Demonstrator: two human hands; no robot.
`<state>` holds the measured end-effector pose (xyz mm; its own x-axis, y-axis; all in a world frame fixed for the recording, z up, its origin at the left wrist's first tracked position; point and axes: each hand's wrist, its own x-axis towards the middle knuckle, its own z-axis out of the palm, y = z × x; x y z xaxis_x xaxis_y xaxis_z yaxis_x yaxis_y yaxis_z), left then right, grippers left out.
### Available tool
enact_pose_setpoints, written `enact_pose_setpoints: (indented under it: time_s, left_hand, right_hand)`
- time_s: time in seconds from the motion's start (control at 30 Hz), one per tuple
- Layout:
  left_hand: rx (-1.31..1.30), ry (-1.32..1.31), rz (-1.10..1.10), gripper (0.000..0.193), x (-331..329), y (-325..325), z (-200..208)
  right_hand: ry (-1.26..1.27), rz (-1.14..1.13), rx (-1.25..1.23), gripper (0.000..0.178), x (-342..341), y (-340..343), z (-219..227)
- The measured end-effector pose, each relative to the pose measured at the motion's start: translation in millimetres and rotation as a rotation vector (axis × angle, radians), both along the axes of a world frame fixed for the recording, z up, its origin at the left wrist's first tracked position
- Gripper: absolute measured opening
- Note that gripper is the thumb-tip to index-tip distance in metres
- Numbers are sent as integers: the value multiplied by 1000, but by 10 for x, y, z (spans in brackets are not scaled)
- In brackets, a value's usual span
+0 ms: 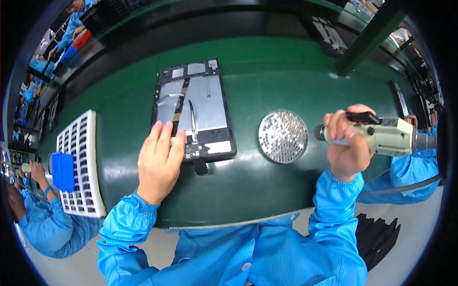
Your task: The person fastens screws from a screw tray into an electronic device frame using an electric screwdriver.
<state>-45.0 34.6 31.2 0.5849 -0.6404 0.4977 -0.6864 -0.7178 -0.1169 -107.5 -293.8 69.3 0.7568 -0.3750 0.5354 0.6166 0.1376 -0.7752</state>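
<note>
A tablet with its inside laid bare [210,102] lies on the green table left of the middle: grey metal plate, black frame, a dark flat ribbon cable [180,106] running down it. My left hand [160,162] rests on its lower left part, fingers stretched out and flat, near the ribbon's lower end. Beside the ribbon shows a thin curved strip [193,117]. My right hand [350,143] is wrapped round a pale electric screwdriver [393,137] with a black lever, held level, its tip end pointing left. Close to that tip stands a round dish [262,143] full of small silvery screws.
At the left a white grid tray [88,190] holds dark parts, with a blue box [63,171] on it. A green post [369,40] rises at the back right. A cable [405,187] runs at the right. Co-workers in blue sit on both sides [52,226].
</note>
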Motion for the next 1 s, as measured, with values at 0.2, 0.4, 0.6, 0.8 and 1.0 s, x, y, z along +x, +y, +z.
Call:
enact_pose_setpoints:
  time_s: [0.2, 0.4, 0.6, 0.8, 1.0]
  left_hand:
    - [130, 354, -28, 67, -268, 113, -6]
    - [190, 478, -391, 47, -146, -50, 151]
    - [7, 431, -612, 25, -50, -13, -186]
    - [-79, 468, -632, 24, 31, -22, -211]
    - [-122, 324, -480, 22, -117, -159, -241]
  right_hand:
    - [28, 0, -58, 38, 31, -26, -23]
    - [57, 37, -124, 40, 192, -132, 11]
    - [115, -83, -114, 45, 345, -187, -40]
    - [194, -185, -200, 44, 282, -320, -130]
    - [146, -123, -157, 41, 173, -351, -108]
